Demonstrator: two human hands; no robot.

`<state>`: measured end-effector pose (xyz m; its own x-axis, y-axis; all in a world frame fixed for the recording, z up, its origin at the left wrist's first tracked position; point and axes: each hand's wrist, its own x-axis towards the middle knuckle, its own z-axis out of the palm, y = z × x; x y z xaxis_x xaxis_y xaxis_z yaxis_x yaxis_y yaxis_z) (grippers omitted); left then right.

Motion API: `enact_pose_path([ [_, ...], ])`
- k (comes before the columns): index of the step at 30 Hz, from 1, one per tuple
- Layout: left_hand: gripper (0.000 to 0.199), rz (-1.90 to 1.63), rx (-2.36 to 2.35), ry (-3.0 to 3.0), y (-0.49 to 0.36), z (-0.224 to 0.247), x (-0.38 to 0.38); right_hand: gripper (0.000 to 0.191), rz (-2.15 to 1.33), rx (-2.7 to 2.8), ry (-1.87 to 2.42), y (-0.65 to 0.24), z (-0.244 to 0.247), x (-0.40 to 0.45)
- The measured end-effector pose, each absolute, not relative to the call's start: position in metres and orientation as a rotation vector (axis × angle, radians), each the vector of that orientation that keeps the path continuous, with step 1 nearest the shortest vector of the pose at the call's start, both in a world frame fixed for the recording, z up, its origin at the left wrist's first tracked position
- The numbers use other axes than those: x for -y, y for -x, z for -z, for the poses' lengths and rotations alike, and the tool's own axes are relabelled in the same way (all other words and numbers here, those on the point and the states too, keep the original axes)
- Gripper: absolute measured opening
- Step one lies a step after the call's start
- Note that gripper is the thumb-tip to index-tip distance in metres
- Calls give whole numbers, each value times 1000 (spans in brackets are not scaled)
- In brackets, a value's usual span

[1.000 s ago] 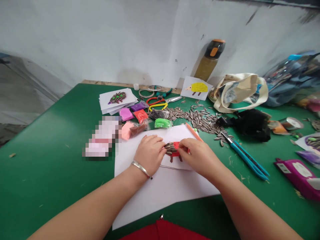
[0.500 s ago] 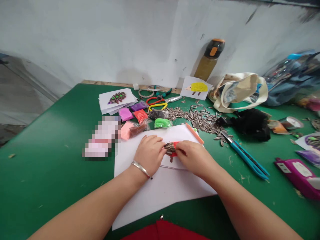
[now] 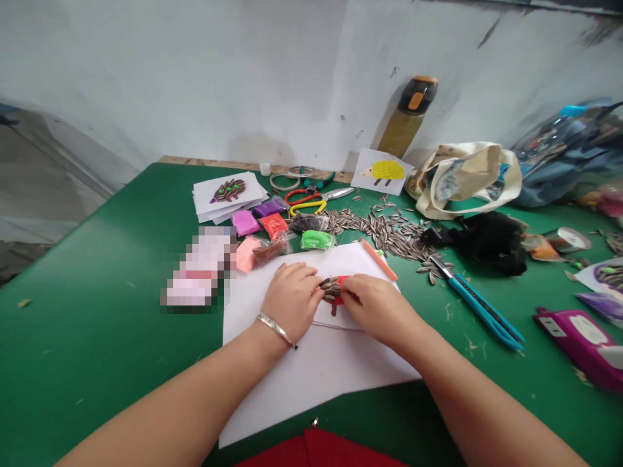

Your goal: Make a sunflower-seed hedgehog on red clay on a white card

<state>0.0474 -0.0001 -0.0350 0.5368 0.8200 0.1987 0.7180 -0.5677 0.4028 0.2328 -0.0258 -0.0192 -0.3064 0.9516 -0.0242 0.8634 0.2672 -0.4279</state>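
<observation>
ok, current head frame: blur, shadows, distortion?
Head view, centre: left hand and right hand reasonably sharp. Head view, right edge: blue cloth looks smeared. Head view, back: bottle tilts, perhaps lens stretch, soft shadow leftward on the wall. Head view, left: pale object pixelated beyond recognition.

Red figure (image 3: 337, 301) part-covered in seeds (image 3: 331, 287)

Lt. soft, mod. bright, fairly even. Beyond R hand (image 3: 382, 308), bottle (image 3: 407, 120) casts faint shadow leftward on wall (image 3: 195, 78). Bracelet (image 3: 275, 329) at L hand (image 3: 291, 301) glints. Patch (image 3: 202, 269) left of grip pixelated. Bag (image 3: 549, 181) far R of grip blurry; wide-angle stretch nr. edges.
</observation>
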Motion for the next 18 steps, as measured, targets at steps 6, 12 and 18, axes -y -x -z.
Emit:
enact_pose_path([
  [6,19,-555,-1265,-2532,-46,35,1,25,-517,2207,1801,-250,4,21],
  [12,20,-715,-1210,-2606,-44,34,6,22,-373,2024,1896,-278,-5,15],
  [18,19,-699,-1176,-2591,-43,35,7,26,-81,1823,2081,-315,19,-4],
])
